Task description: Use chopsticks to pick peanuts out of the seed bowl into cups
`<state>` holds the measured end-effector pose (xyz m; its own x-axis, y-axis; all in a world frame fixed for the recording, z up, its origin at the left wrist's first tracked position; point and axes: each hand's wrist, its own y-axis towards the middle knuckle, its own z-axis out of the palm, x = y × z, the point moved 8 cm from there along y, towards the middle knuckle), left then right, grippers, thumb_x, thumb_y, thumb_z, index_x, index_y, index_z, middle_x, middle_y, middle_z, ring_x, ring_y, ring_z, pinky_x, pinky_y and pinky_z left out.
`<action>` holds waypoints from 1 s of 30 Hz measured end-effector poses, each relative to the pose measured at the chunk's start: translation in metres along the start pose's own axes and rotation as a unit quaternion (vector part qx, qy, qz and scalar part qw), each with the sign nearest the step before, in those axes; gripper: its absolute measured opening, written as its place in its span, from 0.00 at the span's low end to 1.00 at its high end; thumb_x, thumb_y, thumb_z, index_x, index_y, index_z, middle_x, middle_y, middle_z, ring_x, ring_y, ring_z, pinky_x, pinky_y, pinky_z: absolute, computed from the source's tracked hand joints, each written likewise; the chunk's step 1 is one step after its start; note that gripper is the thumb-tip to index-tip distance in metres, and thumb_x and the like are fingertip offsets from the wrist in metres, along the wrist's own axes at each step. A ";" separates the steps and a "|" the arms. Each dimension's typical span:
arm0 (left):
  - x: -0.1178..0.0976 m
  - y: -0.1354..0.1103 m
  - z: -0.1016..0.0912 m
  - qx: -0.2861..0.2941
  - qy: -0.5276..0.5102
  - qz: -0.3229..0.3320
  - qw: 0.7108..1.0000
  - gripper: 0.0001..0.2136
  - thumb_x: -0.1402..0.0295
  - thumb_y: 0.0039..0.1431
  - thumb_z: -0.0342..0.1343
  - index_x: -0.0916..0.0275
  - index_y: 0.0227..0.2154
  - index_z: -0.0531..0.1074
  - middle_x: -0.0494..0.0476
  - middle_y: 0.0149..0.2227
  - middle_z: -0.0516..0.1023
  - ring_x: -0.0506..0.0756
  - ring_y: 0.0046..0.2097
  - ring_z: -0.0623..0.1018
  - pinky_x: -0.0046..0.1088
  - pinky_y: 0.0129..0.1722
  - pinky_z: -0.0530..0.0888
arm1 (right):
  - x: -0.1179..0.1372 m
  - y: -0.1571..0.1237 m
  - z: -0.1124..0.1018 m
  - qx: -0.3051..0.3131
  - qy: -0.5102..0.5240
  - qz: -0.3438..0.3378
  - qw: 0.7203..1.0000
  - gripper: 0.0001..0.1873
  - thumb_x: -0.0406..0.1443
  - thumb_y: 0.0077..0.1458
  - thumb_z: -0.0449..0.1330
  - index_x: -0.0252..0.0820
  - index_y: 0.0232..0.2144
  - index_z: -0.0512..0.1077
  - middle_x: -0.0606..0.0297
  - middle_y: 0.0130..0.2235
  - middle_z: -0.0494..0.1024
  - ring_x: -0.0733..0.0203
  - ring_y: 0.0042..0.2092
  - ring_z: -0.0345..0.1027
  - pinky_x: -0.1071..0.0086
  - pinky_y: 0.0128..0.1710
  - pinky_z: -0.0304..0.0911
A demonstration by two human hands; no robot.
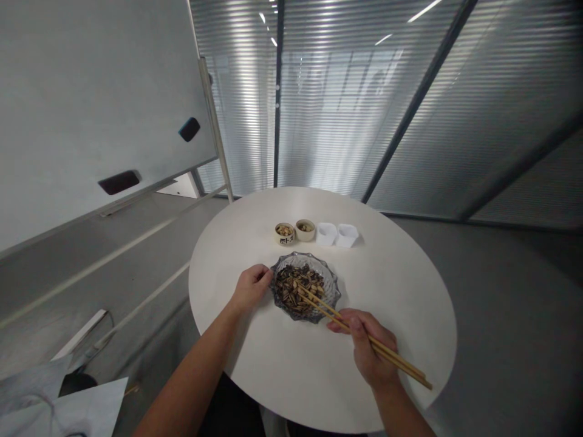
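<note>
My left hand point(251, 287) rests at the left rim of a scalloped glass plate point(306, 258), its fingers curled with nothing showing in them. The plate holds a heap of striped sunflower seeds point(298, 290). My right hand point(367, 346) grips a pair of wooden chopsticks point(359, 332), whose tips reach into the seeds. Beyond the plate stand a small cup of pale kernels point(285, 233), a second small cup point(305, 230) with a little in it, and two small white square cups point(326, 233) point(347, 235).
Everything stands on a round white table point(401, 291). A tilted whiteboard point(100, 103) on a metal frame rises at the left. Sheets of paper point(68, 408) lie at the lower left. A wall of glass with blinds point(337, 109) stands behind the table, above a grey floor.
</note>
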<state>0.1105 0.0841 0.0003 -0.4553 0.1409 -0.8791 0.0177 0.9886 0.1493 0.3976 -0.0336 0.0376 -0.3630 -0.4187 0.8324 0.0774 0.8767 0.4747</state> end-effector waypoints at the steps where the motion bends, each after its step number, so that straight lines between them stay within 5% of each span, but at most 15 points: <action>1: 0.000 0.000 0.000 -0.001 0.001 -0.001 1.000 0.15 0.56 0.61 0.53 0.61 0.25 0.73 0.50 0.24 0.70 0.52 0.30 0.69 0.26 0.31 0.64 | -0.002 0.000 0.000 0.003 -0.002 0.001 1.000 0.11 0.39 0.69 0.54 0.44 0.42 0.76 0.62 0.32 0.85 0.54 0.32 0.83 0.64 0.36 0.77; 13: 0.000 -0.001 0.001 -0.002 0.003 0.001 1.000 0.15 0.57 0.62 0.52 0.62 0.26 0.73 0.50 0.24 0.70 0.51 0.30 0.68 0.26 0.30 0.63 | 0.008 0.006 -0.005 -0.024 -0.021 -0.036 0.999 0.12 0.37 0.68 0.55 0.44 0.35 0.78 0.63 0.31 0.84 0.56 0.31 0.81 0.67 0.33 0.76; 21: -0.002 0.000 0.000 0.002 0.007 0.000 1.000 0.16 0.57 0.62 0.52 0.62 0.26 0.73 0.50 0.24 0.70 0.51 0.30 0.68 0.26 0.30 0.63 | -0.003 0.008 -0.022 -0.116 0.084 0.011 0.990 0.15 0.41 0.66 0.58 0.40 0.33 0.79 0.57 0.34 0.85 0.53 0.30 0.81 0.63 0.30 0.78; 30: 0.001 0.000 0.000 0.001 0.005 0.003 1.000 0.15 0.56 0.63 0.52 0.61 0.26 0.73 0.50 0.24 0.69 0.51 0.29 0.68 0.25 0.29 0.63 | 0.008 0.102 -0.035 -0.166 0.189 0.030 0.967 0.17 0.46 0.61 0.64 0.38 0.30 0.77 0.62 0.27 0.81 0.55 0.23 0.79 0.62 0.26 0.79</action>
<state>0.1102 0.0841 -0.0005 -0.4647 0.1473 -0.8731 0.0227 0.9877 0.1545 0.4349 0.0444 0.1027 0.0113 -0.4810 0.8766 0.4041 0.8041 0.4361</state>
